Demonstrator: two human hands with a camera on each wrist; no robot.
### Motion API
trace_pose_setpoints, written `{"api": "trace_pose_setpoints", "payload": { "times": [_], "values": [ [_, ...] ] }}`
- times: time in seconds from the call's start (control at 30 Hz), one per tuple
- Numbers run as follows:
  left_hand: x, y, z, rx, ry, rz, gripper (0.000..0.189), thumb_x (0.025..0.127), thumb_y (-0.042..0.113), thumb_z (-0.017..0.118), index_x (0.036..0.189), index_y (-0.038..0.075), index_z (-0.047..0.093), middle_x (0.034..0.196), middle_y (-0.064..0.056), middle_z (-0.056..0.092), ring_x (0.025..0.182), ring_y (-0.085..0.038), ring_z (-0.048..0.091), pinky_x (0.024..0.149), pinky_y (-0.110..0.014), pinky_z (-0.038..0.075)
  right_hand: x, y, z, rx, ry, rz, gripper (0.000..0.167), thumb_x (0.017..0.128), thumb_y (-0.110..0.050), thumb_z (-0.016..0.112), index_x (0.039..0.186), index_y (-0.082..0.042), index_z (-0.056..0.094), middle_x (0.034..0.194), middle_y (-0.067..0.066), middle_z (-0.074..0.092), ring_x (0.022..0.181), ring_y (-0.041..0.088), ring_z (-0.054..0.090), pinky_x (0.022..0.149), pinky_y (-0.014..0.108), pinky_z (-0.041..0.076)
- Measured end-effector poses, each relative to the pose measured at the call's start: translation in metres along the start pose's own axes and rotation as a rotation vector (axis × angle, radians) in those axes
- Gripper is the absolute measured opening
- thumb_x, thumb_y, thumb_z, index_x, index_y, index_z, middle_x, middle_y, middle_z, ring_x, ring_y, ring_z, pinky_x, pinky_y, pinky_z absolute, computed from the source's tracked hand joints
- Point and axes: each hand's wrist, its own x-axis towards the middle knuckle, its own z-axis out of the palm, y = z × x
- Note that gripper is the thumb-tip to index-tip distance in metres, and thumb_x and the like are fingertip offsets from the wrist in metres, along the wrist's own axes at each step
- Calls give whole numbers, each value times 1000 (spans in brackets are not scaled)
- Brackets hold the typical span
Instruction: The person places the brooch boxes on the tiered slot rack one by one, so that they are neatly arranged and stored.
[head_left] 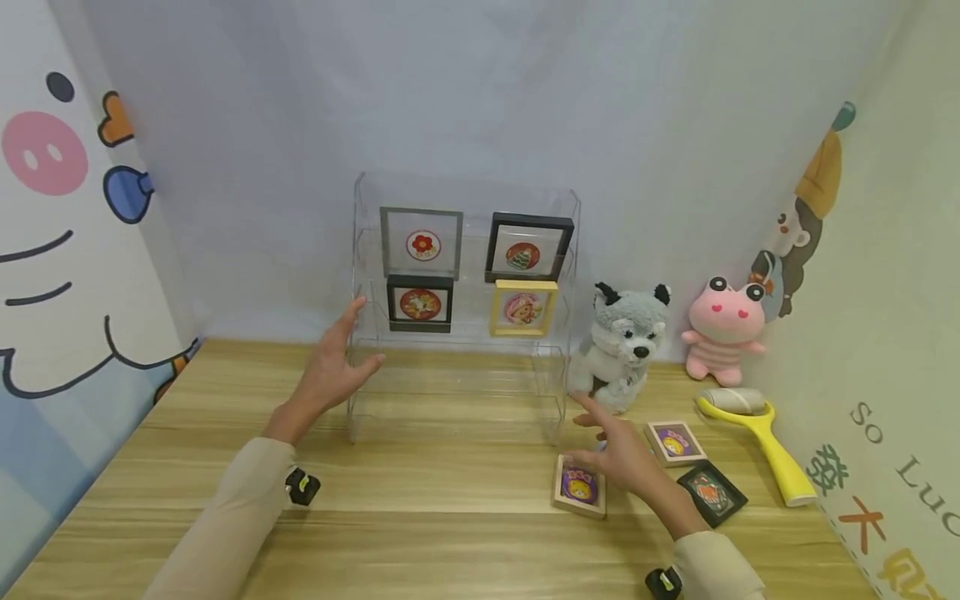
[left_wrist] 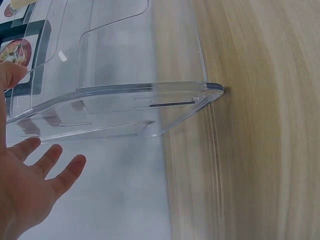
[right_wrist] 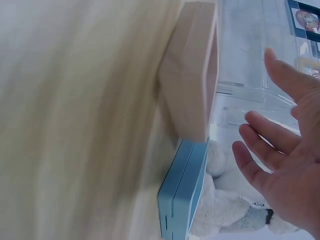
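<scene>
A clear acrylic tiered rack (head_left: 457,379) stands upright on the table. Its upper tiers hold a grey frame with a red flower (head_left: 422,244), a black frame with a tree (head_left: 527,248), another black frame (head_left: 420,305) and a yellow frame (head_left: 522,309). My left hand (head_left: 333,367) is at the rack's left side, fingers spread, thumb in front of the side panel. By the lower right corner, my right hand (head_left: 626,454) hovers with fingers extended, beside a light wooden frame (head_left: 579,487). A blue frame (right_wrist: 182,192), mostly hidden in the head view, lies near that wooden one.
Right of my right hand lie a second wooden frame (head_left: 674,442) and a black frame (head_left: 712,493). A yellow-handled lint roller (head_left: 780,462) is further right. Behind them sit a grey husky plush (head_left: 626,346) and a pink frog plush (head_left: 724,329). Fabric walls enclose the table.
</scene>
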Motion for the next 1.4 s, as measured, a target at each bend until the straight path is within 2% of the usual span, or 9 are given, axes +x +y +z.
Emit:
{"api": "trace_pose_setpoints", "payload": {
  "times": [0.17, 0.33, 0.53, 0.77, 0.9, 1.0, 1.1, 1.2, 1.4],
  "values": [
    [1, 2, 1, -13, 7, 5, 89, 90, 21, 71, 160, 20, 16, 163, -22, 26, 142, -50, 33, 112, -67, 29, -16, 1, -4, -61, -78, 14, 82, 80, -26, 84, 150, -8, 44, 122, 16, 70, 108, 40, 65, 90, 56, 51],
    [1, 4, 0, -15, 10, 14, 89, 90, 20, 71, 160, 19, 17, 163, -22, 25, 139, -51, 38, 108, -68, 34, -29, 3, -5, -131, -87, -6, 84, 74, -29, 88, 146, -9, 49, 119, 13, 71, 117, 42, 60, 95, 59, 49],
    [0, 4, -2, -27, 0, 5, 88, 91, 19, 70, 161, 19, 15, 164, -21, 23, 136, -52, 41, 95, -65, 47, -37, 3, -2, -195, -85, -58, 88, 66, -33, 92, 142, -8, 54, 122, 13, 70, 118, 38, 59, 93, 53, 53],
    [0, 4, -3, -21, -1, 5, 88, 92, 19, 70, 161, 20, 15, 164, -21, 24, 131, -51, 47, 84, -58, 51, -37, 2, 0, -286, -124, -10, 89, 62, -43, 92, 139, -13, 59, 120, 13, 69, 120, 39, 57, 98, 62, 43],
    [0, 4, -2, -5, -3, 5, 87, 91, 20, 70, 160, 18, 17, 163, -22, 26, 101, -44, 59, 73, -49, 50, -38, 1, 1, -297, -137, -2, 88, 61, -44, 92, 137, -14, 61, 116, 7, 70, 117, 33, 58, 96, 59, 41],
    [0, 3, -1, 4, -5, 1, 87, 91, 21, 71, 160, 19, 17, 163, -22, 26, 88, -37, 55, 67, -41, 44, -38, 1, 3, -301, -129, -25, 87, 60, -44, 93, 135, -13, 62, 111, 2, 70, 109, 26, 58, 89, 51, 42],
    [0, 4, -1, 5, -3, 1, 89, 91, 22, 72, 160, 20, 17, 163, -22, 26, 83, -34, 55, 66, -39, 43, -38, 1, 4, -306, -114, -54, 88, 59, -45, 93, 134, -12, 62, 111, 3, 70, 103, 21, 57, 86, 46, 42],
    [0, 4, 0, -3, -4, 1, 89, 91, 22, 72, 160, 21, 16, 163, -21, 26, 76, -31, 52, 64, -38, 43, -39, 0, 6, -314, -92, -83, 89, 59, -46, 92, 134, -9, 62, 114, 6, 71, 102, 22, 57, 88, 48, 46],
    [-1, 4, 0, -15, -1, 5, 89, 91, 21, 72, 160, 20, 17, 163, -21, 26, 77, -31, 53, 65, -37, 44, -41, -3, 15, -335, -29, -106, 90, 57, -48, 92, 132, -7, 63, 112, 6, 66, 106, 29, 57, 93, 53, 45]
  ]
}}
